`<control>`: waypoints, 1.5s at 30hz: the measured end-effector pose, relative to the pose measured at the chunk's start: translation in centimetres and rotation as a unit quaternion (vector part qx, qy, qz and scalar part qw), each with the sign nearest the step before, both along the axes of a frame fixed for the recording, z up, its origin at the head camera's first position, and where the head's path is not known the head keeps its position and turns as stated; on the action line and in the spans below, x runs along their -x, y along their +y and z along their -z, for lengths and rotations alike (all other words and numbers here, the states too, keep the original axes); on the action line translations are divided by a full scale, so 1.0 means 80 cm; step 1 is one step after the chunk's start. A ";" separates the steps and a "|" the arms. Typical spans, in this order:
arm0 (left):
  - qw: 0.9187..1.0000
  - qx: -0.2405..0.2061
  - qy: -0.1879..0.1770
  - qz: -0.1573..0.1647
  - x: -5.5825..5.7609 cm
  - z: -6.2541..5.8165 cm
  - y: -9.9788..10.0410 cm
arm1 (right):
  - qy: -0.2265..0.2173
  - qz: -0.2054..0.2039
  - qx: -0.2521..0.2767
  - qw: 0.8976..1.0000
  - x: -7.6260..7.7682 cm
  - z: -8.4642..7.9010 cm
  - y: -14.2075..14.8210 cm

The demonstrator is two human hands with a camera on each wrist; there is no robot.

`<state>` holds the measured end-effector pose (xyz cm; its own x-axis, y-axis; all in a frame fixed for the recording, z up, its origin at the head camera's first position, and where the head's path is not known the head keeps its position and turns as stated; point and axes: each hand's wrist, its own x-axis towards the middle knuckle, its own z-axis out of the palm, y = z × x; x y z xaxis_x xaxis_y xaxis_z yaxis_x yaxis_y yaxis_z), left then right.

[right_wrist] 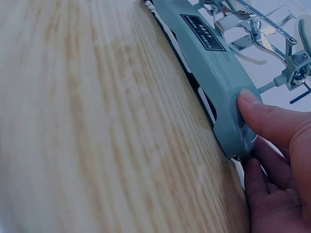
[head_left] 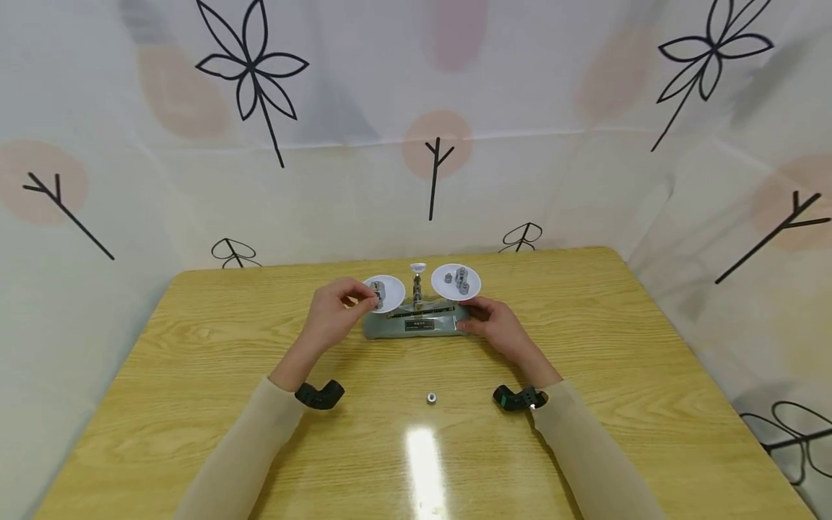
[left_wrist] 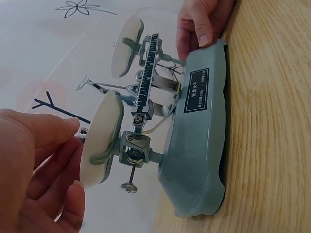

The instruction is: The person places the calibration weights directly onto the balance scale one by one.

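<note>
A tray balance with a grey-green base (head_left: 388, 329) stands on the table. My left hand (head_left: 334, 314) is at its left pan (head_left: 396, 295), thumb and forefinger pinching a small metal nut (left_wrist: 82, 132), mostly hidden by the fingertips. Several grey metal pieces (head_left: 378, 287) sit on that pan beside the fingers. On the white right pan (head_left: 438, 286) lie more metal pieces (head_left: 461, 278), some close together. My right hand (head_left: 502, 331) grips the right end of the base, its thumb on the front face and fingers behind, as the right wrist view shows.
One loose metal nut (head_left: 432, 398) lies on the wooden table (head_left: 214, 375) in front of the balance. A patterned cloth (head_left: 364, 195) hangs behind the table's far edge. Black devices (head_left: 320, 395) are strapped at both wrists.
</note>
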<state>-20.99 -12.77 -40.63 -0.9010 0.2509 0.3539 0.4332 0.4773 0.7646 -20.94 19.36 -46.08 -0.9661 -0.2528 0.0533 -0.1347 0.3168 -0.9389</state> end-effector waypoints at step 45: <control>0.956 -0.041 -0.162 0.240 -0.080 0.041 0.063 | 0.010 0.007 -0.020 1.000 -0.015 -0.026 -0.008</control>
<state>-14.63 -7.71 -43.92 -0.7553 0.6456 0.1125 0.3215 0.2155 0.9220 -19.71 18.74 -44.01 -0.9683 -0.2418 0.0626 -0.1485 0.3554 -0.9228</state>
